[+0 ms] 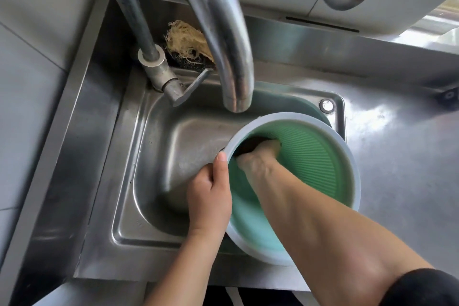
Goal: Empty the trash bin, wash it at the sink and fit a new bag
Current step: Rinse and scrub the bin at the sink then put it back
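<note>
1. Washing is the step in hand, judging by the scene: the green trash bin [320, 164] lies tilted in the steel sink [159, 151], its mouth turned up toward the camera, its base toward one o'clock and its pale rim hanging over the sink's front edge at five o'clock.
2. Left hand [210, 196] clamps the bin's rim at its nine o'clock side, thumb along the rim's outer edge, the other fingers curled over the wall and mostly hidden.
3. Right hand [258, 159] reaches deep inside, fingers curled against the ribbed inner wall around a dark thing (probably a scouring pad, though too little shows to be sure).
4. Faucet spout [236, 82] hangs just beyond the rim at eleven o'clock; no water stream is visible.
5. A tan loofah scrubber [183, 42] sits on a dark pad on the ledge behind the basin, at twelve o'clock, well apart from the hands.
6. Handling, as a judgement: the bin looks like thin moulded plastic, light and fairly stiff, but slippery when wet and apt to roll on its round side.
7. The rolled rim is the sound place to grip, as the left hand does now; the smooth outer wall would offer less purchase.
8. Emptying seems done; rinsing and a new bag remain.
</note>
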